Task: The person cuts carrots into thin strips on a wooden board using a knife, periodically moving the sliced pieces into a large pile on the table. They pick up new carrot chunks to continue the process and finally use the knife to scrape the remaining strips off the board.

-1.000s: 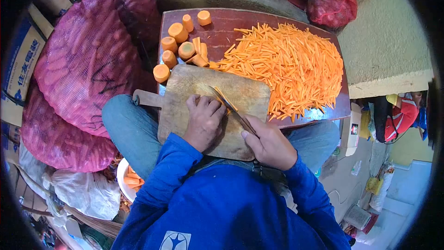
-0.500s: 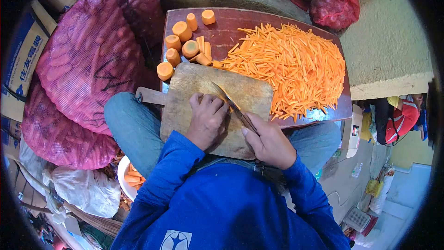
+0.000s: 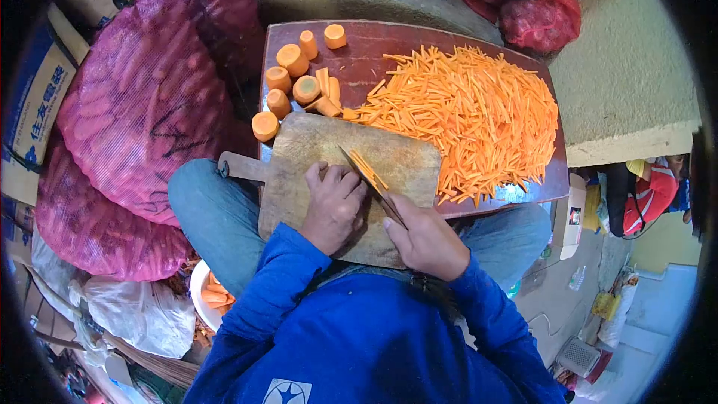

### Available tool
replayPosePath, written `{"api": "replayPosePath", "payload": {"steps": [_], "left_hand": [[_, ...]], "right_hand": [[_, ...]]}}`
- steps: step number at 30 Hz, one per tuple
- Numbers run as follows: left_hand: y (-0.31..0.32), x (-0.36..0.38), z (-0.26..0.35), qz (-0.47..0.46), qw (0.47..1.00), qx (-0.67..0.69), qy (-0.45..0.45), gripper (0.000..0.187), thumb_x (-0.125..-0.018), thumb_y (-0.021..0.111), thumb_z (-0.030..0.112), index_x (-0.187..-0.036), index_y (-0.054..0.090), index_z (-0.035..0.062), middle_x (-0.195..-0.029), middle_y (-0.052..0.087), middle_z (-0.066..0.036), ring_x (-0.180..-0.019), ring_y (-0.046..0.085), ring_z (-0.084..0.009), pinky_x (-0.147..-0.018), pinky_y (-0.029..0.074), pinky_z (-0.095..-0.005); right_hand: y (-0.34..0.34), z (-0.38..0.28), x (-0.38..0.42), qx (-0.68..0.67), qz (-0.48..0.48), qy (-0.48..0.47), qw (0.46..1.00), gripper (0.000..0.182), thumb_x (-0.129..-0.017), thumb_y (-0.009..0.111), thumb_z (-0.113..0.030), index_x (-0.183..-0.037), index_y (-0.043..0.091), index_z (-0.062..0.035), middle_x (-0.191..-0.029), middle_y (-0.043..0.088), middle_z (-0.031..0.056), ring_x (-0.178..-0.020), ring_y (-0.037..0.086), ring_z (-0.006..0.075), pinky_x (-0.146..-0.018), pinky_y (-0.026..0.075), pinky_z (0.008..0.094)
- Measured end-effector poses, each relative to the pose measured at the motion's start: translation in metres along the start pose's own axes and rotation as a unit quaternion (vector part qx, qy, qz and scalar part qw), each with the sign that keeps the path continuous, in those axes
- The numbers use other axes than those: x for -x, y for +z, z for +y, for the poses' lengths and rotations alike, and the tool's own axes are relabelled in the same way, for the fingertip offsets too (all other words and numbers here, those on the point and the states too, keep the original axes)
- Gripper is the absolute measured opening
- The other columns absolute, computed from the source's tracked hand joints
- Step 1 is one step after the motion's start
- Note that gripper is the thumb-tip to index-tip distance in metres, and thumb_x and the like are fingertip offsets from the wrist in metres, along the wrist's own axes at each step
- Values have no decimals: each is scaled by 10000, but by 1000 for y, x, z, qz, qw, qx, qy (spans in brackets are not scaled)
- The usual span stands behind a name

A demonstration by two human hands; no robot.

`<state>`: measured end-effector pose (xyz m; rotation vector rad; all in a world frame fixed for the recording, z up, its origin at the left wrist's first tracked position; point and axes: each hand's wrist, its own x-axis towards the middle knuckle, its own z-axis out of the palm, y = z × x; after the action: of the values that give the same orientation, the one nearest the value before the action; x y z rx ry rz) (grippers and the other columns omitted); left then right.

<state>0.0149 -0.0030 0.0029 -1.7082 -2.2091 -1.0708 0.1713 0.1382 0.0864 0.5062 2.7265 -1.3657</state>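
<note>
A wooden cutting board (image 3: 299,146) with a handle lies across my lap and the table's near edge. My right hand (image 3: 430,239) is wrapped round the handle of a knife (image 3: 368,175), its blade slanting up and left over the board. Several thin carrot strips (image 3: 368,168) lie along the blade's far side. My left hand (image 3: 334,209) is closed on the board just left of the blade, fingers curled down; what lies beneath them is hidden. Beyond the board, a large heap of carrot strips (image 3: 479,120) covers the table's right part.
Several carrot chunks (image 3: 292,60) stand at the back left of the red-brown table (image 3: 359,41). Mesh sacks (image 3: 146,105) crowd the left side. A white bowl (image 3: 200,292) with carrot pieces sits by my left knee. At right are a concrete ledge (image 3: 628,67) and a person in red (image 3: 651,198).
The knife and my right hand have shifted slightly left and down. Cut carrot strips now show beside the blade. My left hand stays in nearly the same place.
</note>
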Motion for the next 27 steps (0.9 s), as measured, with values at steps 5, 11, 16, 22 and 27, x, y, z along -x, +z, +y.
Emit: {"api": "replayPosePath", "payload": {"steps": [5, 11, 16, 22, 27], "left_hand": [[-7, -3, 6, -10, 1000, 0, -21, 305, -753, 773, 77, -1054, 737, 39, -1032, 640, -98, -1094, 616, -314, -1054, 378, -577], [1, 0, 3, -2, 1000, 8, -24, 313, -749, 776, 80, -1058, 741, 45, -1010, 639, -93, -1080, 619, -313, -1056, 381, -572], [-1, 1, 0, -18, 1000, -11, -11, 338, -744, 781, 95, -1077, 750, 42, -1035, 657, -91, -1085, 621, -314, -1061, 383, -576], [-2, -1, 3, -16, 1000, -12, -10, 340, -741, 780, 88, -1075, 750, 35, -1062, 673, -98, -1094, 626, -321, -1068, 381, -587], [-7, -2, 6, -17, 1000, 1, -22, 330, -750, 785, 85, -1074, 748, 34, -1066, 678, -106, -1090, 628, -325, -1069, 378, -590]], "right_hand": [[2, 2, -13, 7, 27, -50, 998, 334, -1061, 612, -188, -1303, 546, 32, -967, 701, 351, -923, 683, 576, -788, 533, 626], [-6, -3, 4, -59, 35, -43, 997, 337, -1058, 619, -158, -1330, 540, 24, -1019, 690, 370, -964, 673, 582, -792, 524, 620], [-4, 0, 9, -32, 13, -25, 999, 363, -1057, 613, -161, -1357, 527, 23, -1016, 695, 367, -953, 672, 590, -797, 525, 630], [5, 5, -6, 10, 2, -10, 1000, 402, -1042, 636, -197, -1356, 531, 30, -1015, 704, 360, -952, 684, 574, -808, 539, 630], [-2, 8, -10, 1, 26, -88, 996, 416, -1033, 661, -199, -1362, 542, 26, -1029, 715, 337, -958, 702, 538, -808, 562, 597]]}}
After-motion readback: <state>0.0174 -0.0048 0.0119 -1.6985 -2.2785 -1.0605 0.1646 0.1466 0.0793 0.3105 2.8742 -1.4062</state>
